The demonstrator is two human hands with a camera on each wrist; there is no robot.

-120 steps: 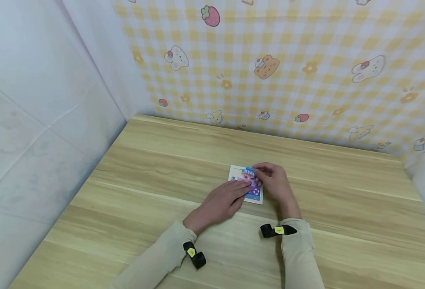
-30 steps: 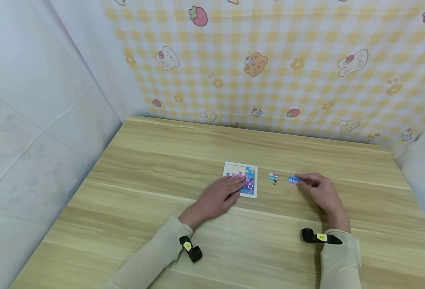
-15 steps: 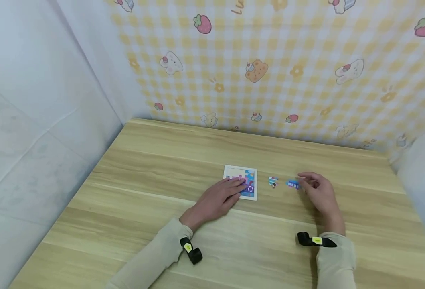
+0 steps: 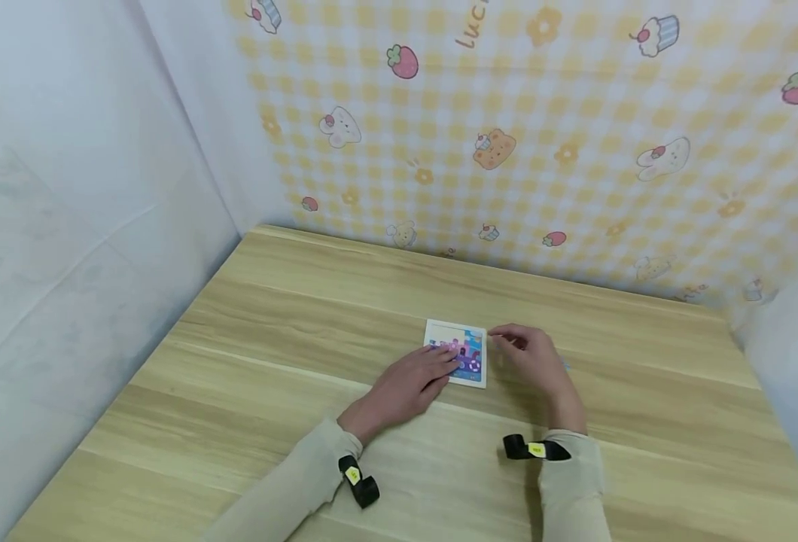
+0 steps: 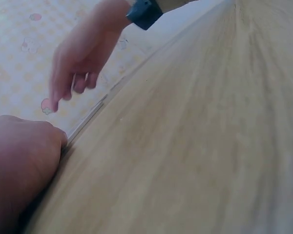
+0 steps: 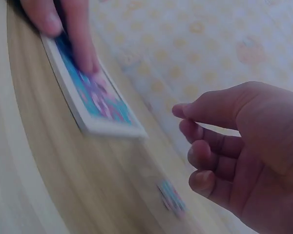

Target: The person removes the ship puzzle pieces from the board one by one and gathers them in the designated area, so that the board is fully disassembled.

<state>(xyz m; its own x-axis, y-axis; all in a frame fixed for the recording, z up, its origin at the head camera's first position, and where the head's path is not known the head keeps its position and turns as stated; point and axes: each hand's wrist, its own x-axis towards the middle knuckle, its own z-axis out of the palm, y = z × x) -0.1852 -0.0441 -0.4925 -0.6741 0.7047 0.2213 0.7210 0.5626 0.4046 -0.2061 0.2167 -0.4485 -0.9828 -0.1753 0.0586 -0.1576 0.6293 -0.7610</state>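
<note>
A small white-framed jigsaw puzzle (image 4: 468, 382) with a pink, purple and blue picture lies on the table; part of its upper left shows bare backing. My left hand (image 4: 406, 388) rests on its lower left, fingers extended over the picture. Just right of the frame, my right hand (image 4: 531, 357) hovers above the table with thumb and forefinger close together. In the right wrist view, no piece shows between those fingertips. One loose jigsaw piece (image 6: 171, 197) lies on the table below this hand. A blue piece (image 4: 565, 364) peeks out beside the right wrist, mostly hidden.
The wood-grain table (image 4: 290, 316) extends around both hands. Behind it hangs a yellow checked cloth (image 4: 541, 98) with cartoon prints, and a white sheet (image 4: 87, 226) covers the left side.
My right hand took the blue piece from the puzzle to its right, set it down and let go, then returned left towards the puzzle. My left hand has stayed on it.
</note>
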